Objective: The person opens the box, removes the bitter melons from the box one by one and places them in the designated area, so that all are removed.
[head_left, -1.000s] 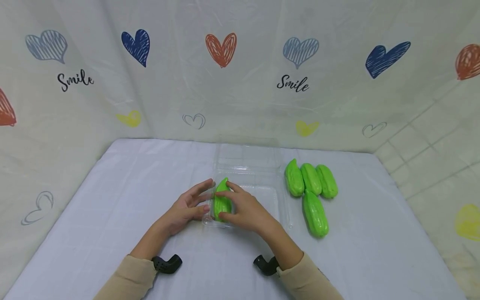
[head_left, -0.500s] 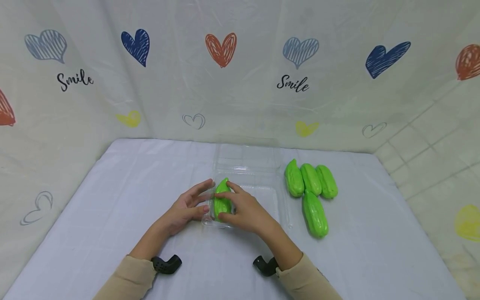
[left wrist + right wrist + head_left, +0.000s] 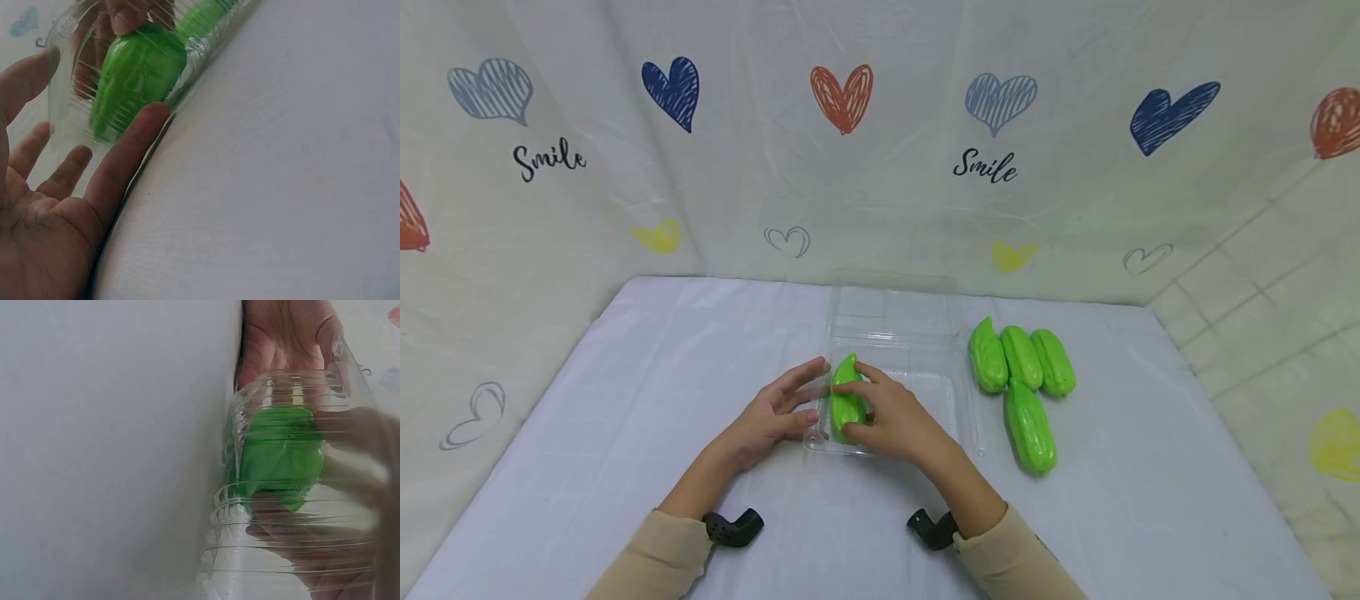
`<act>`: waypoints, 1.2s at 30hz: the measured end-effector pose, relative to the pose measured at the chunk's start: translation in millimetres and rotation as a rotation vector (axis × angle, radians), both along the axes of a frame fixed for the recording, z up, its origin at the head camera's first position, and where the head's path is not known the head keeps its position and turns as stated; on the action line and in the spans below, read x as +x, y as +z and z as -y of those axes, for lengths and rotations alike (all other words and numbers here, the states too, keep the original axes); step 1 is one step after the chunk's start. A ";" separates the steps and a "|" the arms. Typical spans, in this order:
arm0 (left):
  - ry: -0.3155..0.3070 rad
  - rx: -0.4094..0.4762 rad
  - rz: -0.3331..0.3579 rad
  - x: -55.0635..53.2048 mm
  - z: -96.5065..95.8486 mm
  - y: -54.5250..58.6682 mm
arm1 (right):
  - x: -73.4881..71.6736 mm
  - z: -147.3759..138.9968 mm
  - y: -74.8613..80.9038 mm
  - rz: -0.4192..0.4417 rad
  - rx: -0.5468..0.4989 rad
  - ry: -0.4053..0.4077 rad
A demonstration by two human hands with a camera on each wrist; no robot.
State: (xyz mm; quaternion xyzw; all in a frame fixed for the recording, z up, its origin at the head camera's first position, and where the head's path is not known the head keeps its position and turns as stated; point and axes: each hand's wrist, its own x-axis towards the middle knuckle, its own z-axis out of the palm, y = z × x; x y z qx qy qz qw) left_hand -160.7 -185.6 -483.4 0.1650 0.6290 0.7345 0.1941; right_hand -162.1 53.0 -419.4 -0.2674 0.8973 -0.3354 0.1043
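A clear plastic clamshell box (image 3: 928, 404) lies with its lid raised at the back. Inside, along its left wall, a glossy green gourd-like vegetable (image 3: 847, 407) lies with its pointed tip away from me. My right hand (image 3: 895, 421) pinches it between thumb and fingers; in the right wrist view the green vegetable (image 3: 281, 450) shows through the ribbed wall. My left hand (image 3: 771, 417) rests against the outside of the box's left wall, fingers extended. In the left wrist view, its thumb lies along the wall near the green vegetable (image 3: 137, 72).
Several more green vegetables (image 3: 1021, 358) lie right of the box, most in a row and one (image 3: 1031, 429) nearer me. The white-covered table (image 3: 700, 350) meets a heart-printed backdrop (image 3: 895, 208) at its back edge.
The pinched green vegetable has shifted slightly right, off the box's left wall, together with the right hand's fingertips. The left hand stays nearly still.
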 end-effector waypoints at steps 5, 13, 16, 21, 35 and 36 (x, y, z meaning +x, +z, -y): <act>0.002 -0.001 0.007 -0.2 -0.4 -0.4 | -1.4 -1.3 -0.3 -0.007 0.008 -0.012; 0.007 -0.006 0.013 -0.3 -0.4 -0.9 | -2.0 -3.6 3.5 -0.023 0.001 -0.016; 0.009 -0.004 0.016 -0.4 -0.4 -1.1 | -1.0 -5.2 6.5 -0.023 -0.005 -0.024; 0.010 -0.001 0.016 -0.5 -1.0 -0.8 | -1.1 -7.9 9.1 -0.029 -0.004 -0.028; 0.006 0.010 0.021 -0.8 -1.4 0.9 | 0.5 -16.0 20.2 -0.033 -0.036 -0.041; 0.006 0.010 0.021 -0.8 -1.4 1.0 | 0.5 -16.8 20.5 -0.033 -0.043 -0.040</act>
